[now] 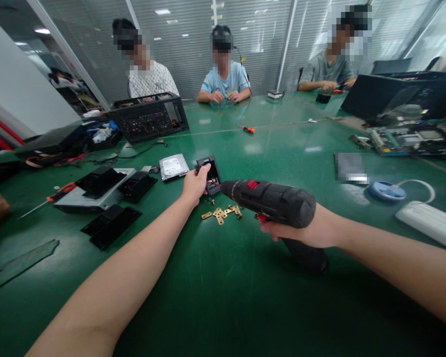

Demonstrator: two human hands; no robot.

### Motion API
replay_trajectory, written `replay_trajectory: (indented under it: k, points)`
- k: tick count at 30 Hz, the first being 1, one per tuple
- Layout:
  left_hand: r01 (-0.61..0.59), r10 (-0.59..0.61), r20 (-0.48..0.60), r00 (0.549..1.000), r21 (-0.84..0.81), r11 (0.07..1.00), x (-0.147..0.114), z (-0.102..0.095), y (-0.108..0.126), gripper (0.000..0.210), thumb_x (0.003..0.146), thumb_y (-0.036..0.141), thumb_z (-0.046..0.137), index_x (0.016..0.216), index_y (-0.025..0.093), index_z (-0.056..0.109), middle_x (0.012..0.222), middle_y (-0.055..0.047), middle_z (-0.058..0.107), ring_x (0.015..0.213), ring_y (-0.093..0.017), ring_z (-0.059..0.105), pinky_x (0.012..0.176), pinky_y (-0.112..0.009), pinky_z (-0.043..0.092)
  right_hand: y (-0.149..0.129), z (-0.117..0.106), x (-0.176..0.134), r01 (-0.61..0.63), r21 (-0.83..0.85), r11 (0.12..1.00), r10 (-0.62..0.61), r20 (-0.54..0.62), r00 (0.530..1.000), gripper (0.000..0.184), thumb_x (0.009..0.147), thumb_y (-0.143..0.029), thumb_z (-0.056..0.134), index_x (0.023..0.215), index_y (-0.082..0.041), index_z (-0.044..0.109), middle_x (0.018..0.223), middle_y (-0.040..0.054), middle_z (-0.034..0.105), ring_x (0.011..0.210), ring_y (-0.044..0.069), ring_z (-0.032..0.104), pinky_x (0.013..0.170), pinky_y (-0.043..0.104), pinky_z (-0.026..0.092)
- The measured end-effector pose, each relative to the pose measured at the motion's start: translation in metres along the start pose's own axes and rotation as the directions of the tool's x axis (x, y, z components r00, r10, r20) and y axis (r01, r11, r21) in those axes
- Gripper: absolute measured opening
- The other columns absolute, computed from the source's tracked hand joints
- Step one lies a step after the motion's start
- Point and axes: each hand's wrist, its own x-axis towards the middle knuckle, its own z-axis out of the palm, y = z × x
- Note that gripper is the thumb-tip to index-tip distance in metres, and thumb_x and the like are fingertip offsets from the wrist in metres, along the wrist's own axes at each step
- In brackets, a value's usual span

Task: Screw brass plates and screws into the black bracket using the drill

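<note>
Sitting left, a silver hard drive [173,167]; now the left hand [195,184] clasps a black case [216,171], brass plates [220,213] near it on the tabletop [193,297]; the right hand [305,233] grips a drill [273,198], tip seemingly touching the case.

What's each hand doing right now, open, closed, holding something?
Left hand: closed, holding a small black box.
Right hand: closed around the grip of a black power drill.
</note>
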Motion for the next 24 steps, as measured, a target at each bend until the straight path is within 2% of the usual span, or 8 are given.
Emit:
replay_trajectory:
  k: [6, 12, 17, 24]
  points:
    - [0.005, -0.005, 0.003, 1.0, 0.002, 1.0, -0.0001, 0.0, -0.0007, 0.042, 0.086, 0.058, 0.061, 0.072, 0.018, 0.064, 0.06, -0.004, 0.061, 0.045, -0.015, 0.055, 0.04, -0.023, 0.041, 0.0044, 0.002, -0.0002, 0.001, 0.024, 1.0, -0.001, -0.01, 1.0, 0.019, 0.084, -0.032, 0.072, 0.096, -0.019, 0.068, 0.078, 0.0043, 0.074, 0.052, 0.017, 0.069, 0.048, 0.026, 0.058]
    - [0.003, -0.003, 0.003, 1.0, -0.017, 1.0, -0.0006, 0.0003, 0.0011, 0.041, 0.085, 0.056, 0.062, 0.072, 0.018, 0.065, 0.06, -0.004, 0.061, 0.045, -0.015, 0.055, 0.038, -0.023, 0.04, 0.003, 0.0007, 0.0, 0.004, 0.008, 1.0, -0.003, -0.004, 1.0, 0.014, 0.084, -0.033, 0.071, 0.084, -0.02, 0.065, 0.085, 0.0064, 0.074, 0.053, 0.016, 0.068, 0.049, 0.026, 0.058]
    - [0.015, -0.015, 0.004, 1.0, -0.019, 1.0, -0.0015, -0.0001, 0.0027, 0.039, 0.085, 0.056, 0.062, 0.075, 0.018, 0.066, 0.062, -0.004, 0.062, 0.046, -0.015, 0.055, 0.038, -0.023, 0.04, 0.0027, 0.0008, 0.0003, 0.017, 0.011, 1.0, -0.017, -0.011, 1.0, 0.014, 0.084, -0.033, 0.071, 0.082, -0.02, 0.065, 0.074, 0.0031, 0.072, 0.052, 0.017, 0.068, 0.047, 0.025, 0.057]
    - [0.003, -0.003, 0.005, 1.0, -0.016, 1.0, 0.0004, 0.0, -0.0001, 0.041, 0.085, 0.057, 0.062, 0.073, 0.018, 0.065, 0.061, -0.004, 0.061, 0.045, -0.015, 0.055, 0.038, -0.023, 0.039, 0.0033, 0.0021, 0.0005, 0.002, 0.036, 0.999, -0.001, -0.023, 1.0, 0.022, 0.083, -0.031, 0.072, 0.101, -0.019, 0.068, 0.071, 0.0008, 0.071, 0.051, 0.017, 0.068, 0.047, 0.026, 0.057]
